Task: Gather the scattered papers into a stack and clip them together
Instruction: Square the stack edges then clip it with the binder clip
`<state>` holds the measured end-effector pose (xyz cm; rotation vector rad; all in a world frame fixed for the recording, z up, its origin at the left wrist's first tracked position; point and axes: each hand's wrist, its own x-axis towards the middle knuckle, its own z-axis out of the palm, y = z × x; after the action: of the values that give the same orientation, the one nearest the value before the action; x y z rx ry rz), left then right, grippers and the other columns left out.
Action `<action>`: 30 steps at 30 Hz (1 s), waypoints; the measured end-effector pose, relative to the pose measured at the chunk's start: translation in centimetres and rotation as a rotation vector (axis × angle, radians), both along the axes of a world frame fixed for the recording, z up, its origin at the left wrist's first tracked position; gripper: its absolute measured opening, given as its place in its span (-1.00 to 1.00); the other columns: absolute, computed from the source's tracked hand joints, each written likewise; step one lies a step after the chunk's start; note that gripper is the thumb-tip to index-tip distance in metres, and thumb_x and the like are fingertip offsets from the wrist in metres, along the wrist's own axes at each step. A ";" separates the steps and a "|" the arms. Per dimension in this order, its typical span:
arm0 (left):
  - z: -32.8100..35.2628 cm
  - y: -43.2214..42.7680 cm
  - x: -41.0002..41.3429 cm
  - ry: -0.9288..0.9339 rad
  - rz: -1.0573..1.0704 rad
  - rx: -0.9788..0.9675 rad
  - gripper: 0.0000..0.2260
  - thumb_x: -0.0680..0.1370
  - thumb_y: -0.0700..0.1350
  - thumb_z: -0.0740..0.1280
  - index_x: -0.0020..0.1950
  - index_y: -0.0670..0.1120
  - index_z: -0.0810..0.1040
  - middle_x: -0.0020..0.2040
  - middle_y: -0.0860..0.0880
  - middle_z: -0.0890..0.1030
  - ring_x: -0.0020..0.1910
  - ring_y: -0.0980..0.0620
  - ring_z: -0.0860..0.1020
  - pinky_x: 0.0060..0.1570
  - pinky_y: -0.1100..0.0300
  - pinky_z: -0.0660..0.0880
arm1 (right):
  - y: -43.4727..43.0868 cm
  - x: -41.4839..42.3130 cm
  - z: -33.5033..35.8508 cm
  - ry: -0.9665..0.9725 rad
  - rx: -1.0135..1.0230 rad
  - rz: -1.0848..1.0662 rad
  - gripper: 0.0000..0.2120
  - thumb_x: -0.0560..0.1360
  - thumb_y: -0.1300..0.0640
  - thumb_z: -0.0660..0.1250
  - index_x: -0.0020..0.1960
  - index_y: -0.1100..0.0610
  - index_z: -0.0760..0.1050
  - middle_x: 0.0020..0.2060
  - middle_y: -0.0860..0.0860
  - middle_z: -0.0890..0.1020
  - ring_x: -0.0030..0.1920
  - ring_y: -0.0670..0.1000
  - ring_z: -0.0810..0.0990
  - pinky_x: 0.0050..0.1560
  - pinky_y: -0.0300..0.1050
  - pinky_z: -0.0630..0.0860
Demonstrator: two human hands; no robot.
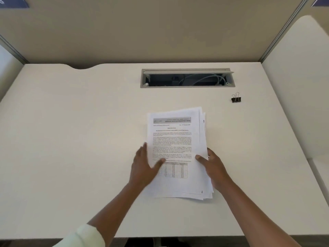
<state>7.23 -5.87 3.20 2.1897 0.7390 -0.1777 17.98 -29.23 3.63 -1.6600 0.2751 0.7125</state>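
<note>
A loose stack of printed white papers (176,139) lies in the middle of the white desk (71,131), its sheets slightly fanned at the right and bottom edges. My left hand (145,166) is blurred at the stack's left edge, thumb over the top sheet, fingers along the side. My right hand (211,166) grips the right edge, thumb on top and fingers underneath. A black binder clip (236,98) with silver handles stands alone on the desk, far right of the stack and beyond it.
A rectangular cable slot (187,78) with its lid up sits in the desk behind the papers. Beige partition walls (142,32) close the desk at the back and both sides. The desk's front edge runs along the bottom of the view.
</note>
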 end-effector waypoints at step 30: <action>5.6 8.9 1.3 -0.587 0.450 -0.432 -0.72 0.48 -0.16 0.22 0.11 0.12 0.51 -0.08 0.21 0.61 -0.05 0.17 0.56 0.01 0.10 0.49 | 14.1 -0.4 5.9 -0.377 0.095 -0.113 -0.67 0.60 0.32 0.25 0.10 -0.11 0.48 0.00 -0.15 0.65 0.07 -0.13 0.60 0.02 -0.13 0.48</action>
<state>8.55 3.06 8.75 1.5027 0.7421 0.4750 17.56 -15.09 9.56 -1.6366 0.0634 0.3138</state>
